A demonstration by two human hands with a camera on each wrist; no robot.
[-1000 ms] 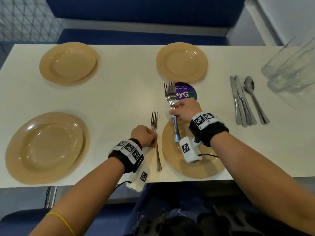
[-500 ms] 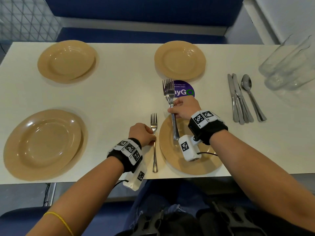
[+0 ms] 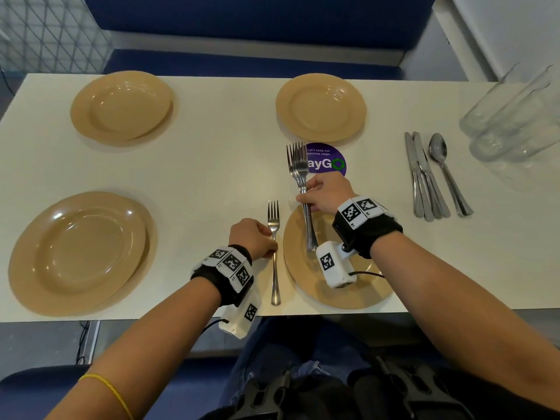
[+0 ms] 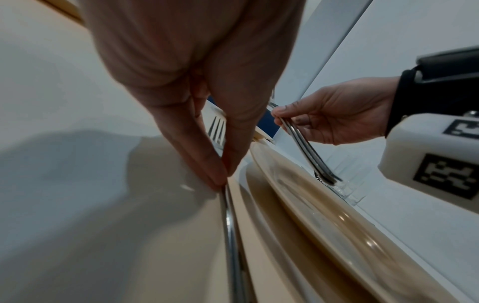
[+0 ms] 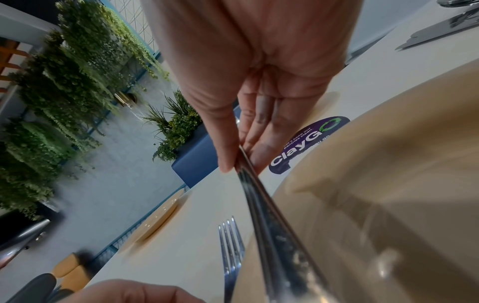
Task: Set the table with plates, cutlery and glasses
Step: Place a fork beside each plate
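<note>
A single fork (image 3: 274, 250) (image 4: 230, 225) (image 5: 230, 242) lies on the white table (image 3: 212, 177) just left of the near tan plate (image 3: 303, 286) (image 4: 324, 215) (image 5: 388, 184). My left hand (image 3: 253, 237) (image 4: 223, 174) pinches its handle between thumb and finger. My right hand (image 3: 324, 192) (image 4: 332, 119) (image 5: 233, 164) grips a bundle of forks (image 3: 298, 168) (image 4: 308, 151) (image 5: 269, 225) held above the near plate, tines pointing away. Three more tan plates sit at the near left (image 3: 78, 253), far left (image 3: 121, 107) and far middle (image 3: 321, 107).
Several knives (image 3: 421, 177) and a spoon (image 3: 445, 171) lie together right of the near plate. Clear glasses (image 3: 515, 116) stand at the far right edge. A purple sticker (image 3: 330, 162) (image 5: 308, 143) is on the table behind my right hand. A blue bench runs behind the table.
My left hand has slid the single fork straighter and a bit closer to the near plate's left rim. My right hand with the fork bundle has barely moved.
</note>
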